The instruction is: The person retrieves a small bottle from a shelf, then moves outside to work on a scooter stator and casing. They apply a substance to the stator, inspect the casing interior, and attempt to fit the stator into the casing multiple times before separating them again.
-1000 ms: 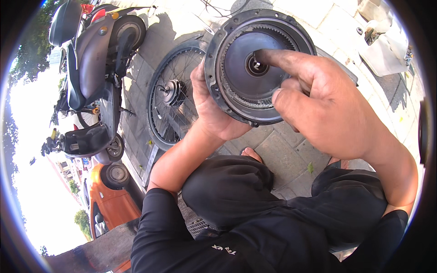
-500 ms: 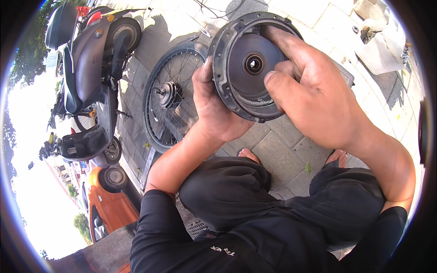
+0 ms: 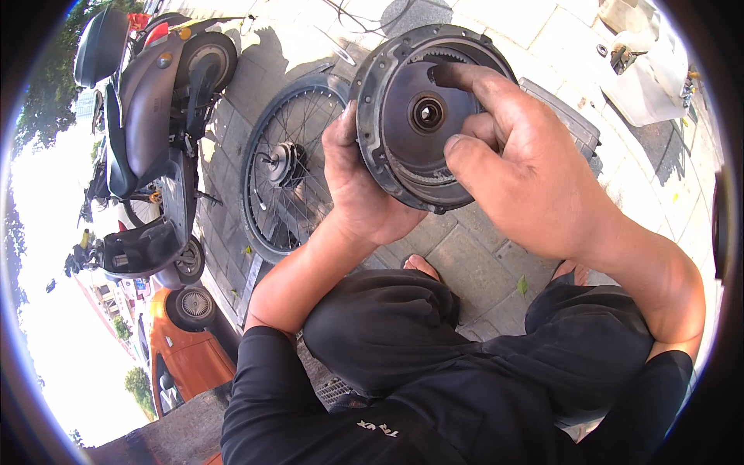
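Note:
A round dark hub motor shell [image 3: 399,143] is held up in front of me, its open side facing me. Inside it I see a toothed ring along the wall, pale grease at the lower part and a bearing [image 3: 426,114] at the centre. My left hand [image 3: 364,198] is closed round the shell's left and lower side, thumb on the flanged rim. Over the right part of the opening is my right hand [image 3: 535,167], its index finger and thumb apart. That index fingertip is black and rests at or just above the inner face; contact is unclear.
A spoked wheel with a hub [image 3: 287,164] lies on the paving to the left. Behind it stands a scooter [image 3: 147,101], with an orange car [image 3: 186,353] farther back. A grey case [image 3: 562,116] lies beyond my right hand. A white container [image 3: 647,85] is at the far right.
My right index finger has come away from the shell's upper inner wall toward the centre, baring the teeth there. The shell has shifted slightly left, still in my left hand.

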The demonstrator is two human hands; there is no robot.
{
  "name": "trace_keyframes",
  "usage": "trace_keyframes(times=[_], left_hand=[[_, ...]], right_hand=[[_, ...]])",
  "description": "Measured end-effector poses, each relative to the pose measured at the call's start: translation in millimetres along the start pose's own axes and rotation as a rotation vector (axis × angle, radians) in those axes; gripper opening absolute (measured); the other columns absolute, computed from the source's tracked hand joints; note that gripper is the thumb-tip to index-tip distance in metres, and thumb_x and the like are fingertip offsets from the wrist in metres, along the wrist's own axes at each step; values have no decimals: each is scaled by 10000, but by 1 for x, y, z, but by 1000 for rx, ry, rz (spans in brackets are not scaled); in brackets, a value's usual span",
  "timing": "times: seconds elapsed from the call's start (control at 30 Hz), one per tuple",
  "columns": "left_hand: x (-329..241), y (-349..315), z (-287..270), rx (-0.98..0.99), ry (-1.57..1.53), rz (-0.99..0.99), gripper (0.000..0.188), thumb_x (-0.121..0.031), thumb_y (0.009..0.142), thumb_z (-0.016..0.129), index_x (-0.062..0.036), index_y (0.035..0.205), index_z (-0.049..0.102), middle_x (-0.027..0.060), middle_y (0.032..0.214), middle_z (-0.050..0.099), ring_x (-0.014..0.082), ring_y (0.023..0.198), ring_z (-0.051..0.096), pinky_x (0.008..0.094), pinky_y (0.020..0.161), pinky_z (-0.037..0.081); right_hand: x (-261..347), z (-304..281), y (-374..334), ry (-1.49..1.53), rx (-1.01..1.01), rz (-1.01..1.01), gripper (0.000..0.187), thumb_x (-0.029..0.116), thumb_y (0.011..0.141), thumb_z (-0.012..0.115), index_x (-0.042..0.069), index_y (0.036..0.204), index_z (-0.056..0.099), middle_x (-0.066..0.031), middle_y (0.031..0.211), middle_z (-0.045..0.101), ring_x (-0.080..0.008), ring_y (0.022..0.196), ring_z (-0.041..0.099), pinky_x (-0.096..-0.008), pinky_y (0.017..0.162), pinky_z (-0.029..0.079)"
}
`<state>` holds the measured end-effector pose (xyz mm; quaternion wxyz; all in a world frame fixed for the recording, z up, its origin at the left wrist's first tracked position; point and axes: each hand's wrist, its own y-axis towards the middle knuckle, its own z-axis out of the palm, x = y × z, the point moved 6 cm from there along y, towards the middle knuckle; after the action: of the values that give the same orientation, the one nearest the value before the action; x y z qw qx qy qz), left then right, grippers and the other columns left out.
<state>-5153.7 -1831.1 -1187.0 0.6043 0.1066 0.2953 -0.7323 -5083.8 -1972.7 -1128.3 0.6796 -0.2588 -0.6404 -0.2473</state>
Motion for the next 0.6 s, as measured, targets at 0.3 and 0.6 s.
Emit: trace_keyframes(times=[0.3,0.6], left_hand=[[1,1,-8,119,24,-2,859,-814,898,495,-174,1459,604,58,1438,644,282,1334,601,518,1138,474],[1,1,6,58,31,72,800,-743,950,448,-87,1370,632,122,1258,700,283,1158,668,466,1020,541]], right_hand=[[-7,8,3,702,105,339,512,142,1034,526,-1,1521,457,-28,776,560,-61,459,375,-216,455,341],[-1,13,1,721,171,271,452,130,1052,498,-20,1476,461,-74,849,616,-68,465,401,-220,458,339]])
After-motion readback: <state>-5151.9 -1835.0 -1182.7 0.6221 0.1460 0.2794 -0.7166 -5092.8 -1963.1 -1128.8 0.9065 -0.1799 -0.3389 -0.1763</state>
